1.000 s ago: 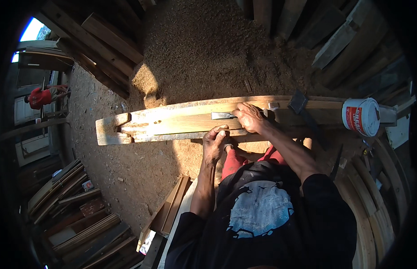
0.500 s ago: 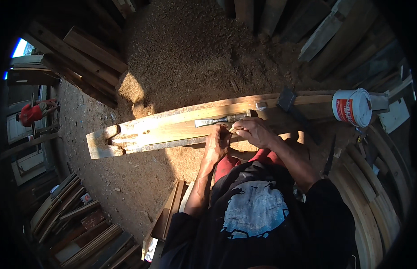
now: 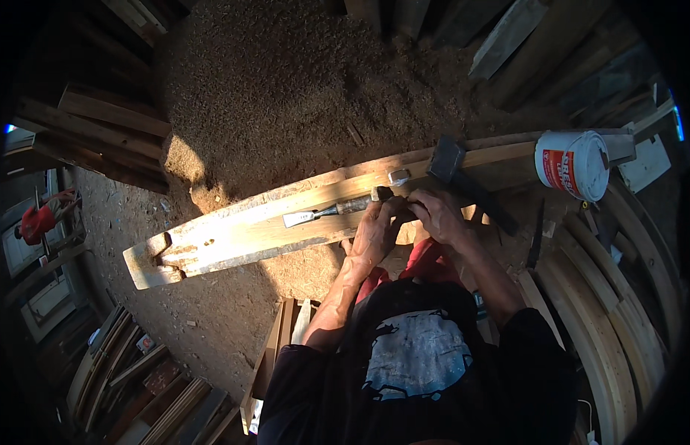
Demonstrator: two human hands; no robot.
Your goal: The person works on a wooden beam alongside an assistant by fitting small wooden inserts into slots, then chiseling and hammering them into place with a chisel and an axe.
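Both hands meet on the long wooden plank (image 3: 285,222), forearms reaching up from below. The left hand (image 3: 376,230) is curled over the handle end of a chisel (image 3: 326,211) lying flat along the plank, blade pointing left. The right hand (image 3: 437,213) rests beside it, fingers bent; what it pinches I cannot tell. A mallet (image 3: 463,182) lies across the plank just right of the hands. Further right a white bucket (image 3: 572,165) stands, lid on, contents hidden.
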